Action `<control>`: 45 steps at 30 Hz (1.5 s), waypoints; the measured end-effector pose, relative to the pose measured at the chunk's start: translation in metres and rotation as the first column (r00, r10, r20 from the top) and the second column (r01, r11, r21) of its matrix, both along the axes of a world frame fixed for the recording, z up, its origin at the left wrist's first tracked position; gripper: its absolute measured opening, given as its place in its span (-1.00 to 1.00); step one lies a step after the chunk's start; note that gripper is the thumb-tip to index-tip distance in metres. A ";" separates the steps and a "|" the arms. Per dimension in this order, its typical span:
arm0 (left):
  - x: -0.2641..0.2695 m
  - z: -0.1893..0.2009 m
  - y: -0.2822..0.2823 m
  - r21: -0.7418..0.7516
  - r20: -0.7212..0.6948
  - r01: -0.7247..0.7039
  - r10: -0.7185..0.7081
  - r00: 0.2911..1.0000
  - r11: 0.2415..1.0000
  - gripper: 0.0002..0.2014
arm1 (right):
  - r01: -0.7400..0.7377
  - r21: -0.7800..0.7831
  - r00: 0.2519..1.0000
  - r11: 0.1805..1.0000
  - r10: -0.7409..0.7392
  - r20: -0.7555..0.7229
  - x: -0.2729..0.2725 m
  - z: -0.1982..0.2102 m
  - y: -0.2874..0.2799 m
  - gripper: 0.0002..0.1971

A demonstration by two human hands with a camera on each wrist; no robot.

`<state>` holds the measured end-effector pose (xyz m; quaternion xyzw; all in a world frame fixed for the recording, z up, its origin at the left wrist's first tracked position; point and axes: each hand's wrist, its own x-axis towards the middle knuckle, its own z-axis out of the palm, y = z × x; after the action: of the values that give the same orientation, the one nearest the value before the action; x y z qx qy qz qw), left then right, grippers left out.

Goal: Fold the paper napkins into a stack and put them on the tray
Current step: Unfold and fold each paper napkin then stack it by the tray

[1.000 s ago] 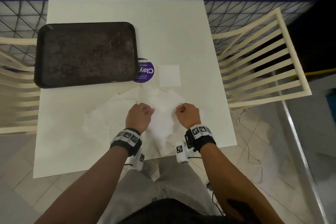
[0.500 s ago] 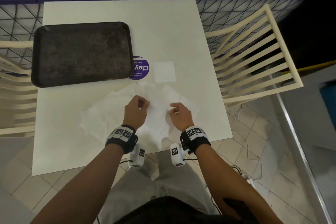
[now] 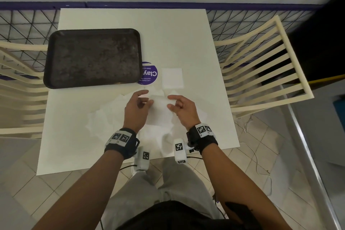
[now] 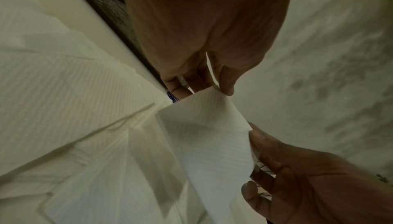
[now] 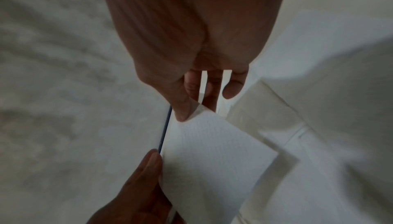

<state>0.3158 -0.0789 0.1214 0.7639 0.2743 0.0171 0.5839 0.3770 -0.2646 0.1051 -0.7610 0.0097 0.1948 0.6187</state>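
Note:
Both hands hold one white paper napkin [image 3: 159,110] lifted above the table. My left hand [image 3: 139,103] pinches its upper left corner between thumb and fingers, and my right hand [image 3: 180,105] pinches its upper right corner. The wrist views show the same napkin [image 4: 210,136] [image 5: 212,152] stretched between the two pinches. Under it lies a loose spread of unfolded napkins [image 3: 110,115] on the white table [image 3: 171,43]. One folded square napkin [image 3: 172,77] lies flat just beyond the hands. The dark tray [image 3: 93,58] sits at the far left with nothing on it.
A round purple sticker [image 3: 150,74] is on the table, partly under the tray's near right corner. Cream slatted chairs stand at the right [image 3: 261,65] and left [image 3: 16,73]. A wire-mesh fence [image 3: 242,18] and a wall run behind the table.
Both hands have lifted the napkin off the spread and carried it forward, away from the body. The fingers have gone from tight fists on the paper to pinches at its top corners.

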 end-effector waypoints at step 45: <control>-0.002 0.008 0.016 0.128 0.034 -0.002 -0.003 0.999 0.992 -0.89 | 0.019 -0.191 0.980 0.981 0.019 0.200 -0.005 0.030 0.019 -0.92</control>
<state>0.3142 -0.0624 0.1291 0.7994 0.2623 0.0475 0.5384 0.3722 -0.2457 0.1350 -0.8328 -0.0341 0.1152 0.5404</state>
